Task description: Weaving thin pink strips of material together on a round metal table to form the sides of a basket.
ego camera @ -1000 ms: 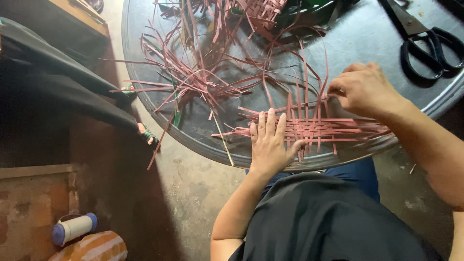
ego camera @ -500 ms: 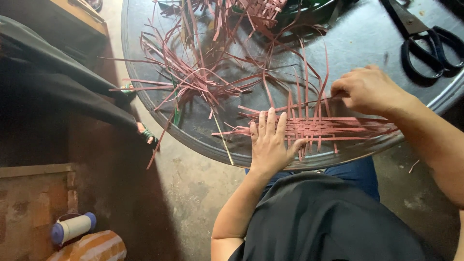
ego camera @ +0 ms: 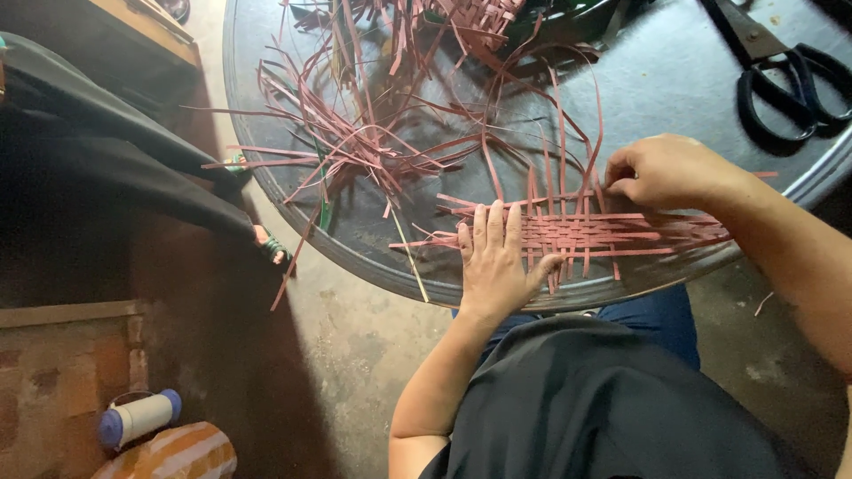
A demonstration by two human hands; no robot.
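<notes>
The left hand (ego camera: 493,259) lies flat, fingers spread, pressing the left end of a woven mat of reddish strips (ego camera: 581,232) at the near edge of the round dark worktop (ego camera: 674,80). The right hand (ego camera: 661,170) pinches one upright strip at the mat's far side, grip closed on it. Loose strips (ego camera: 373,142) sprawl toward the far left, and black scissors (ego camera: 785,75) lie at the far right

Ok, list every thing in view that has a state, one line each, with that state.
Left hand: flat, palm down, pressing on the woven mat.
Right hand: fingers pinched on a pink strip at the mat's far edge.
Woven mat: partly woven, loose ends sticking out.
Loose strips: tangled, unwoven, some hanging over the table edge.
Scissors: lying on the round table, blades together.
Thread spool: lying on its side.
</notes>
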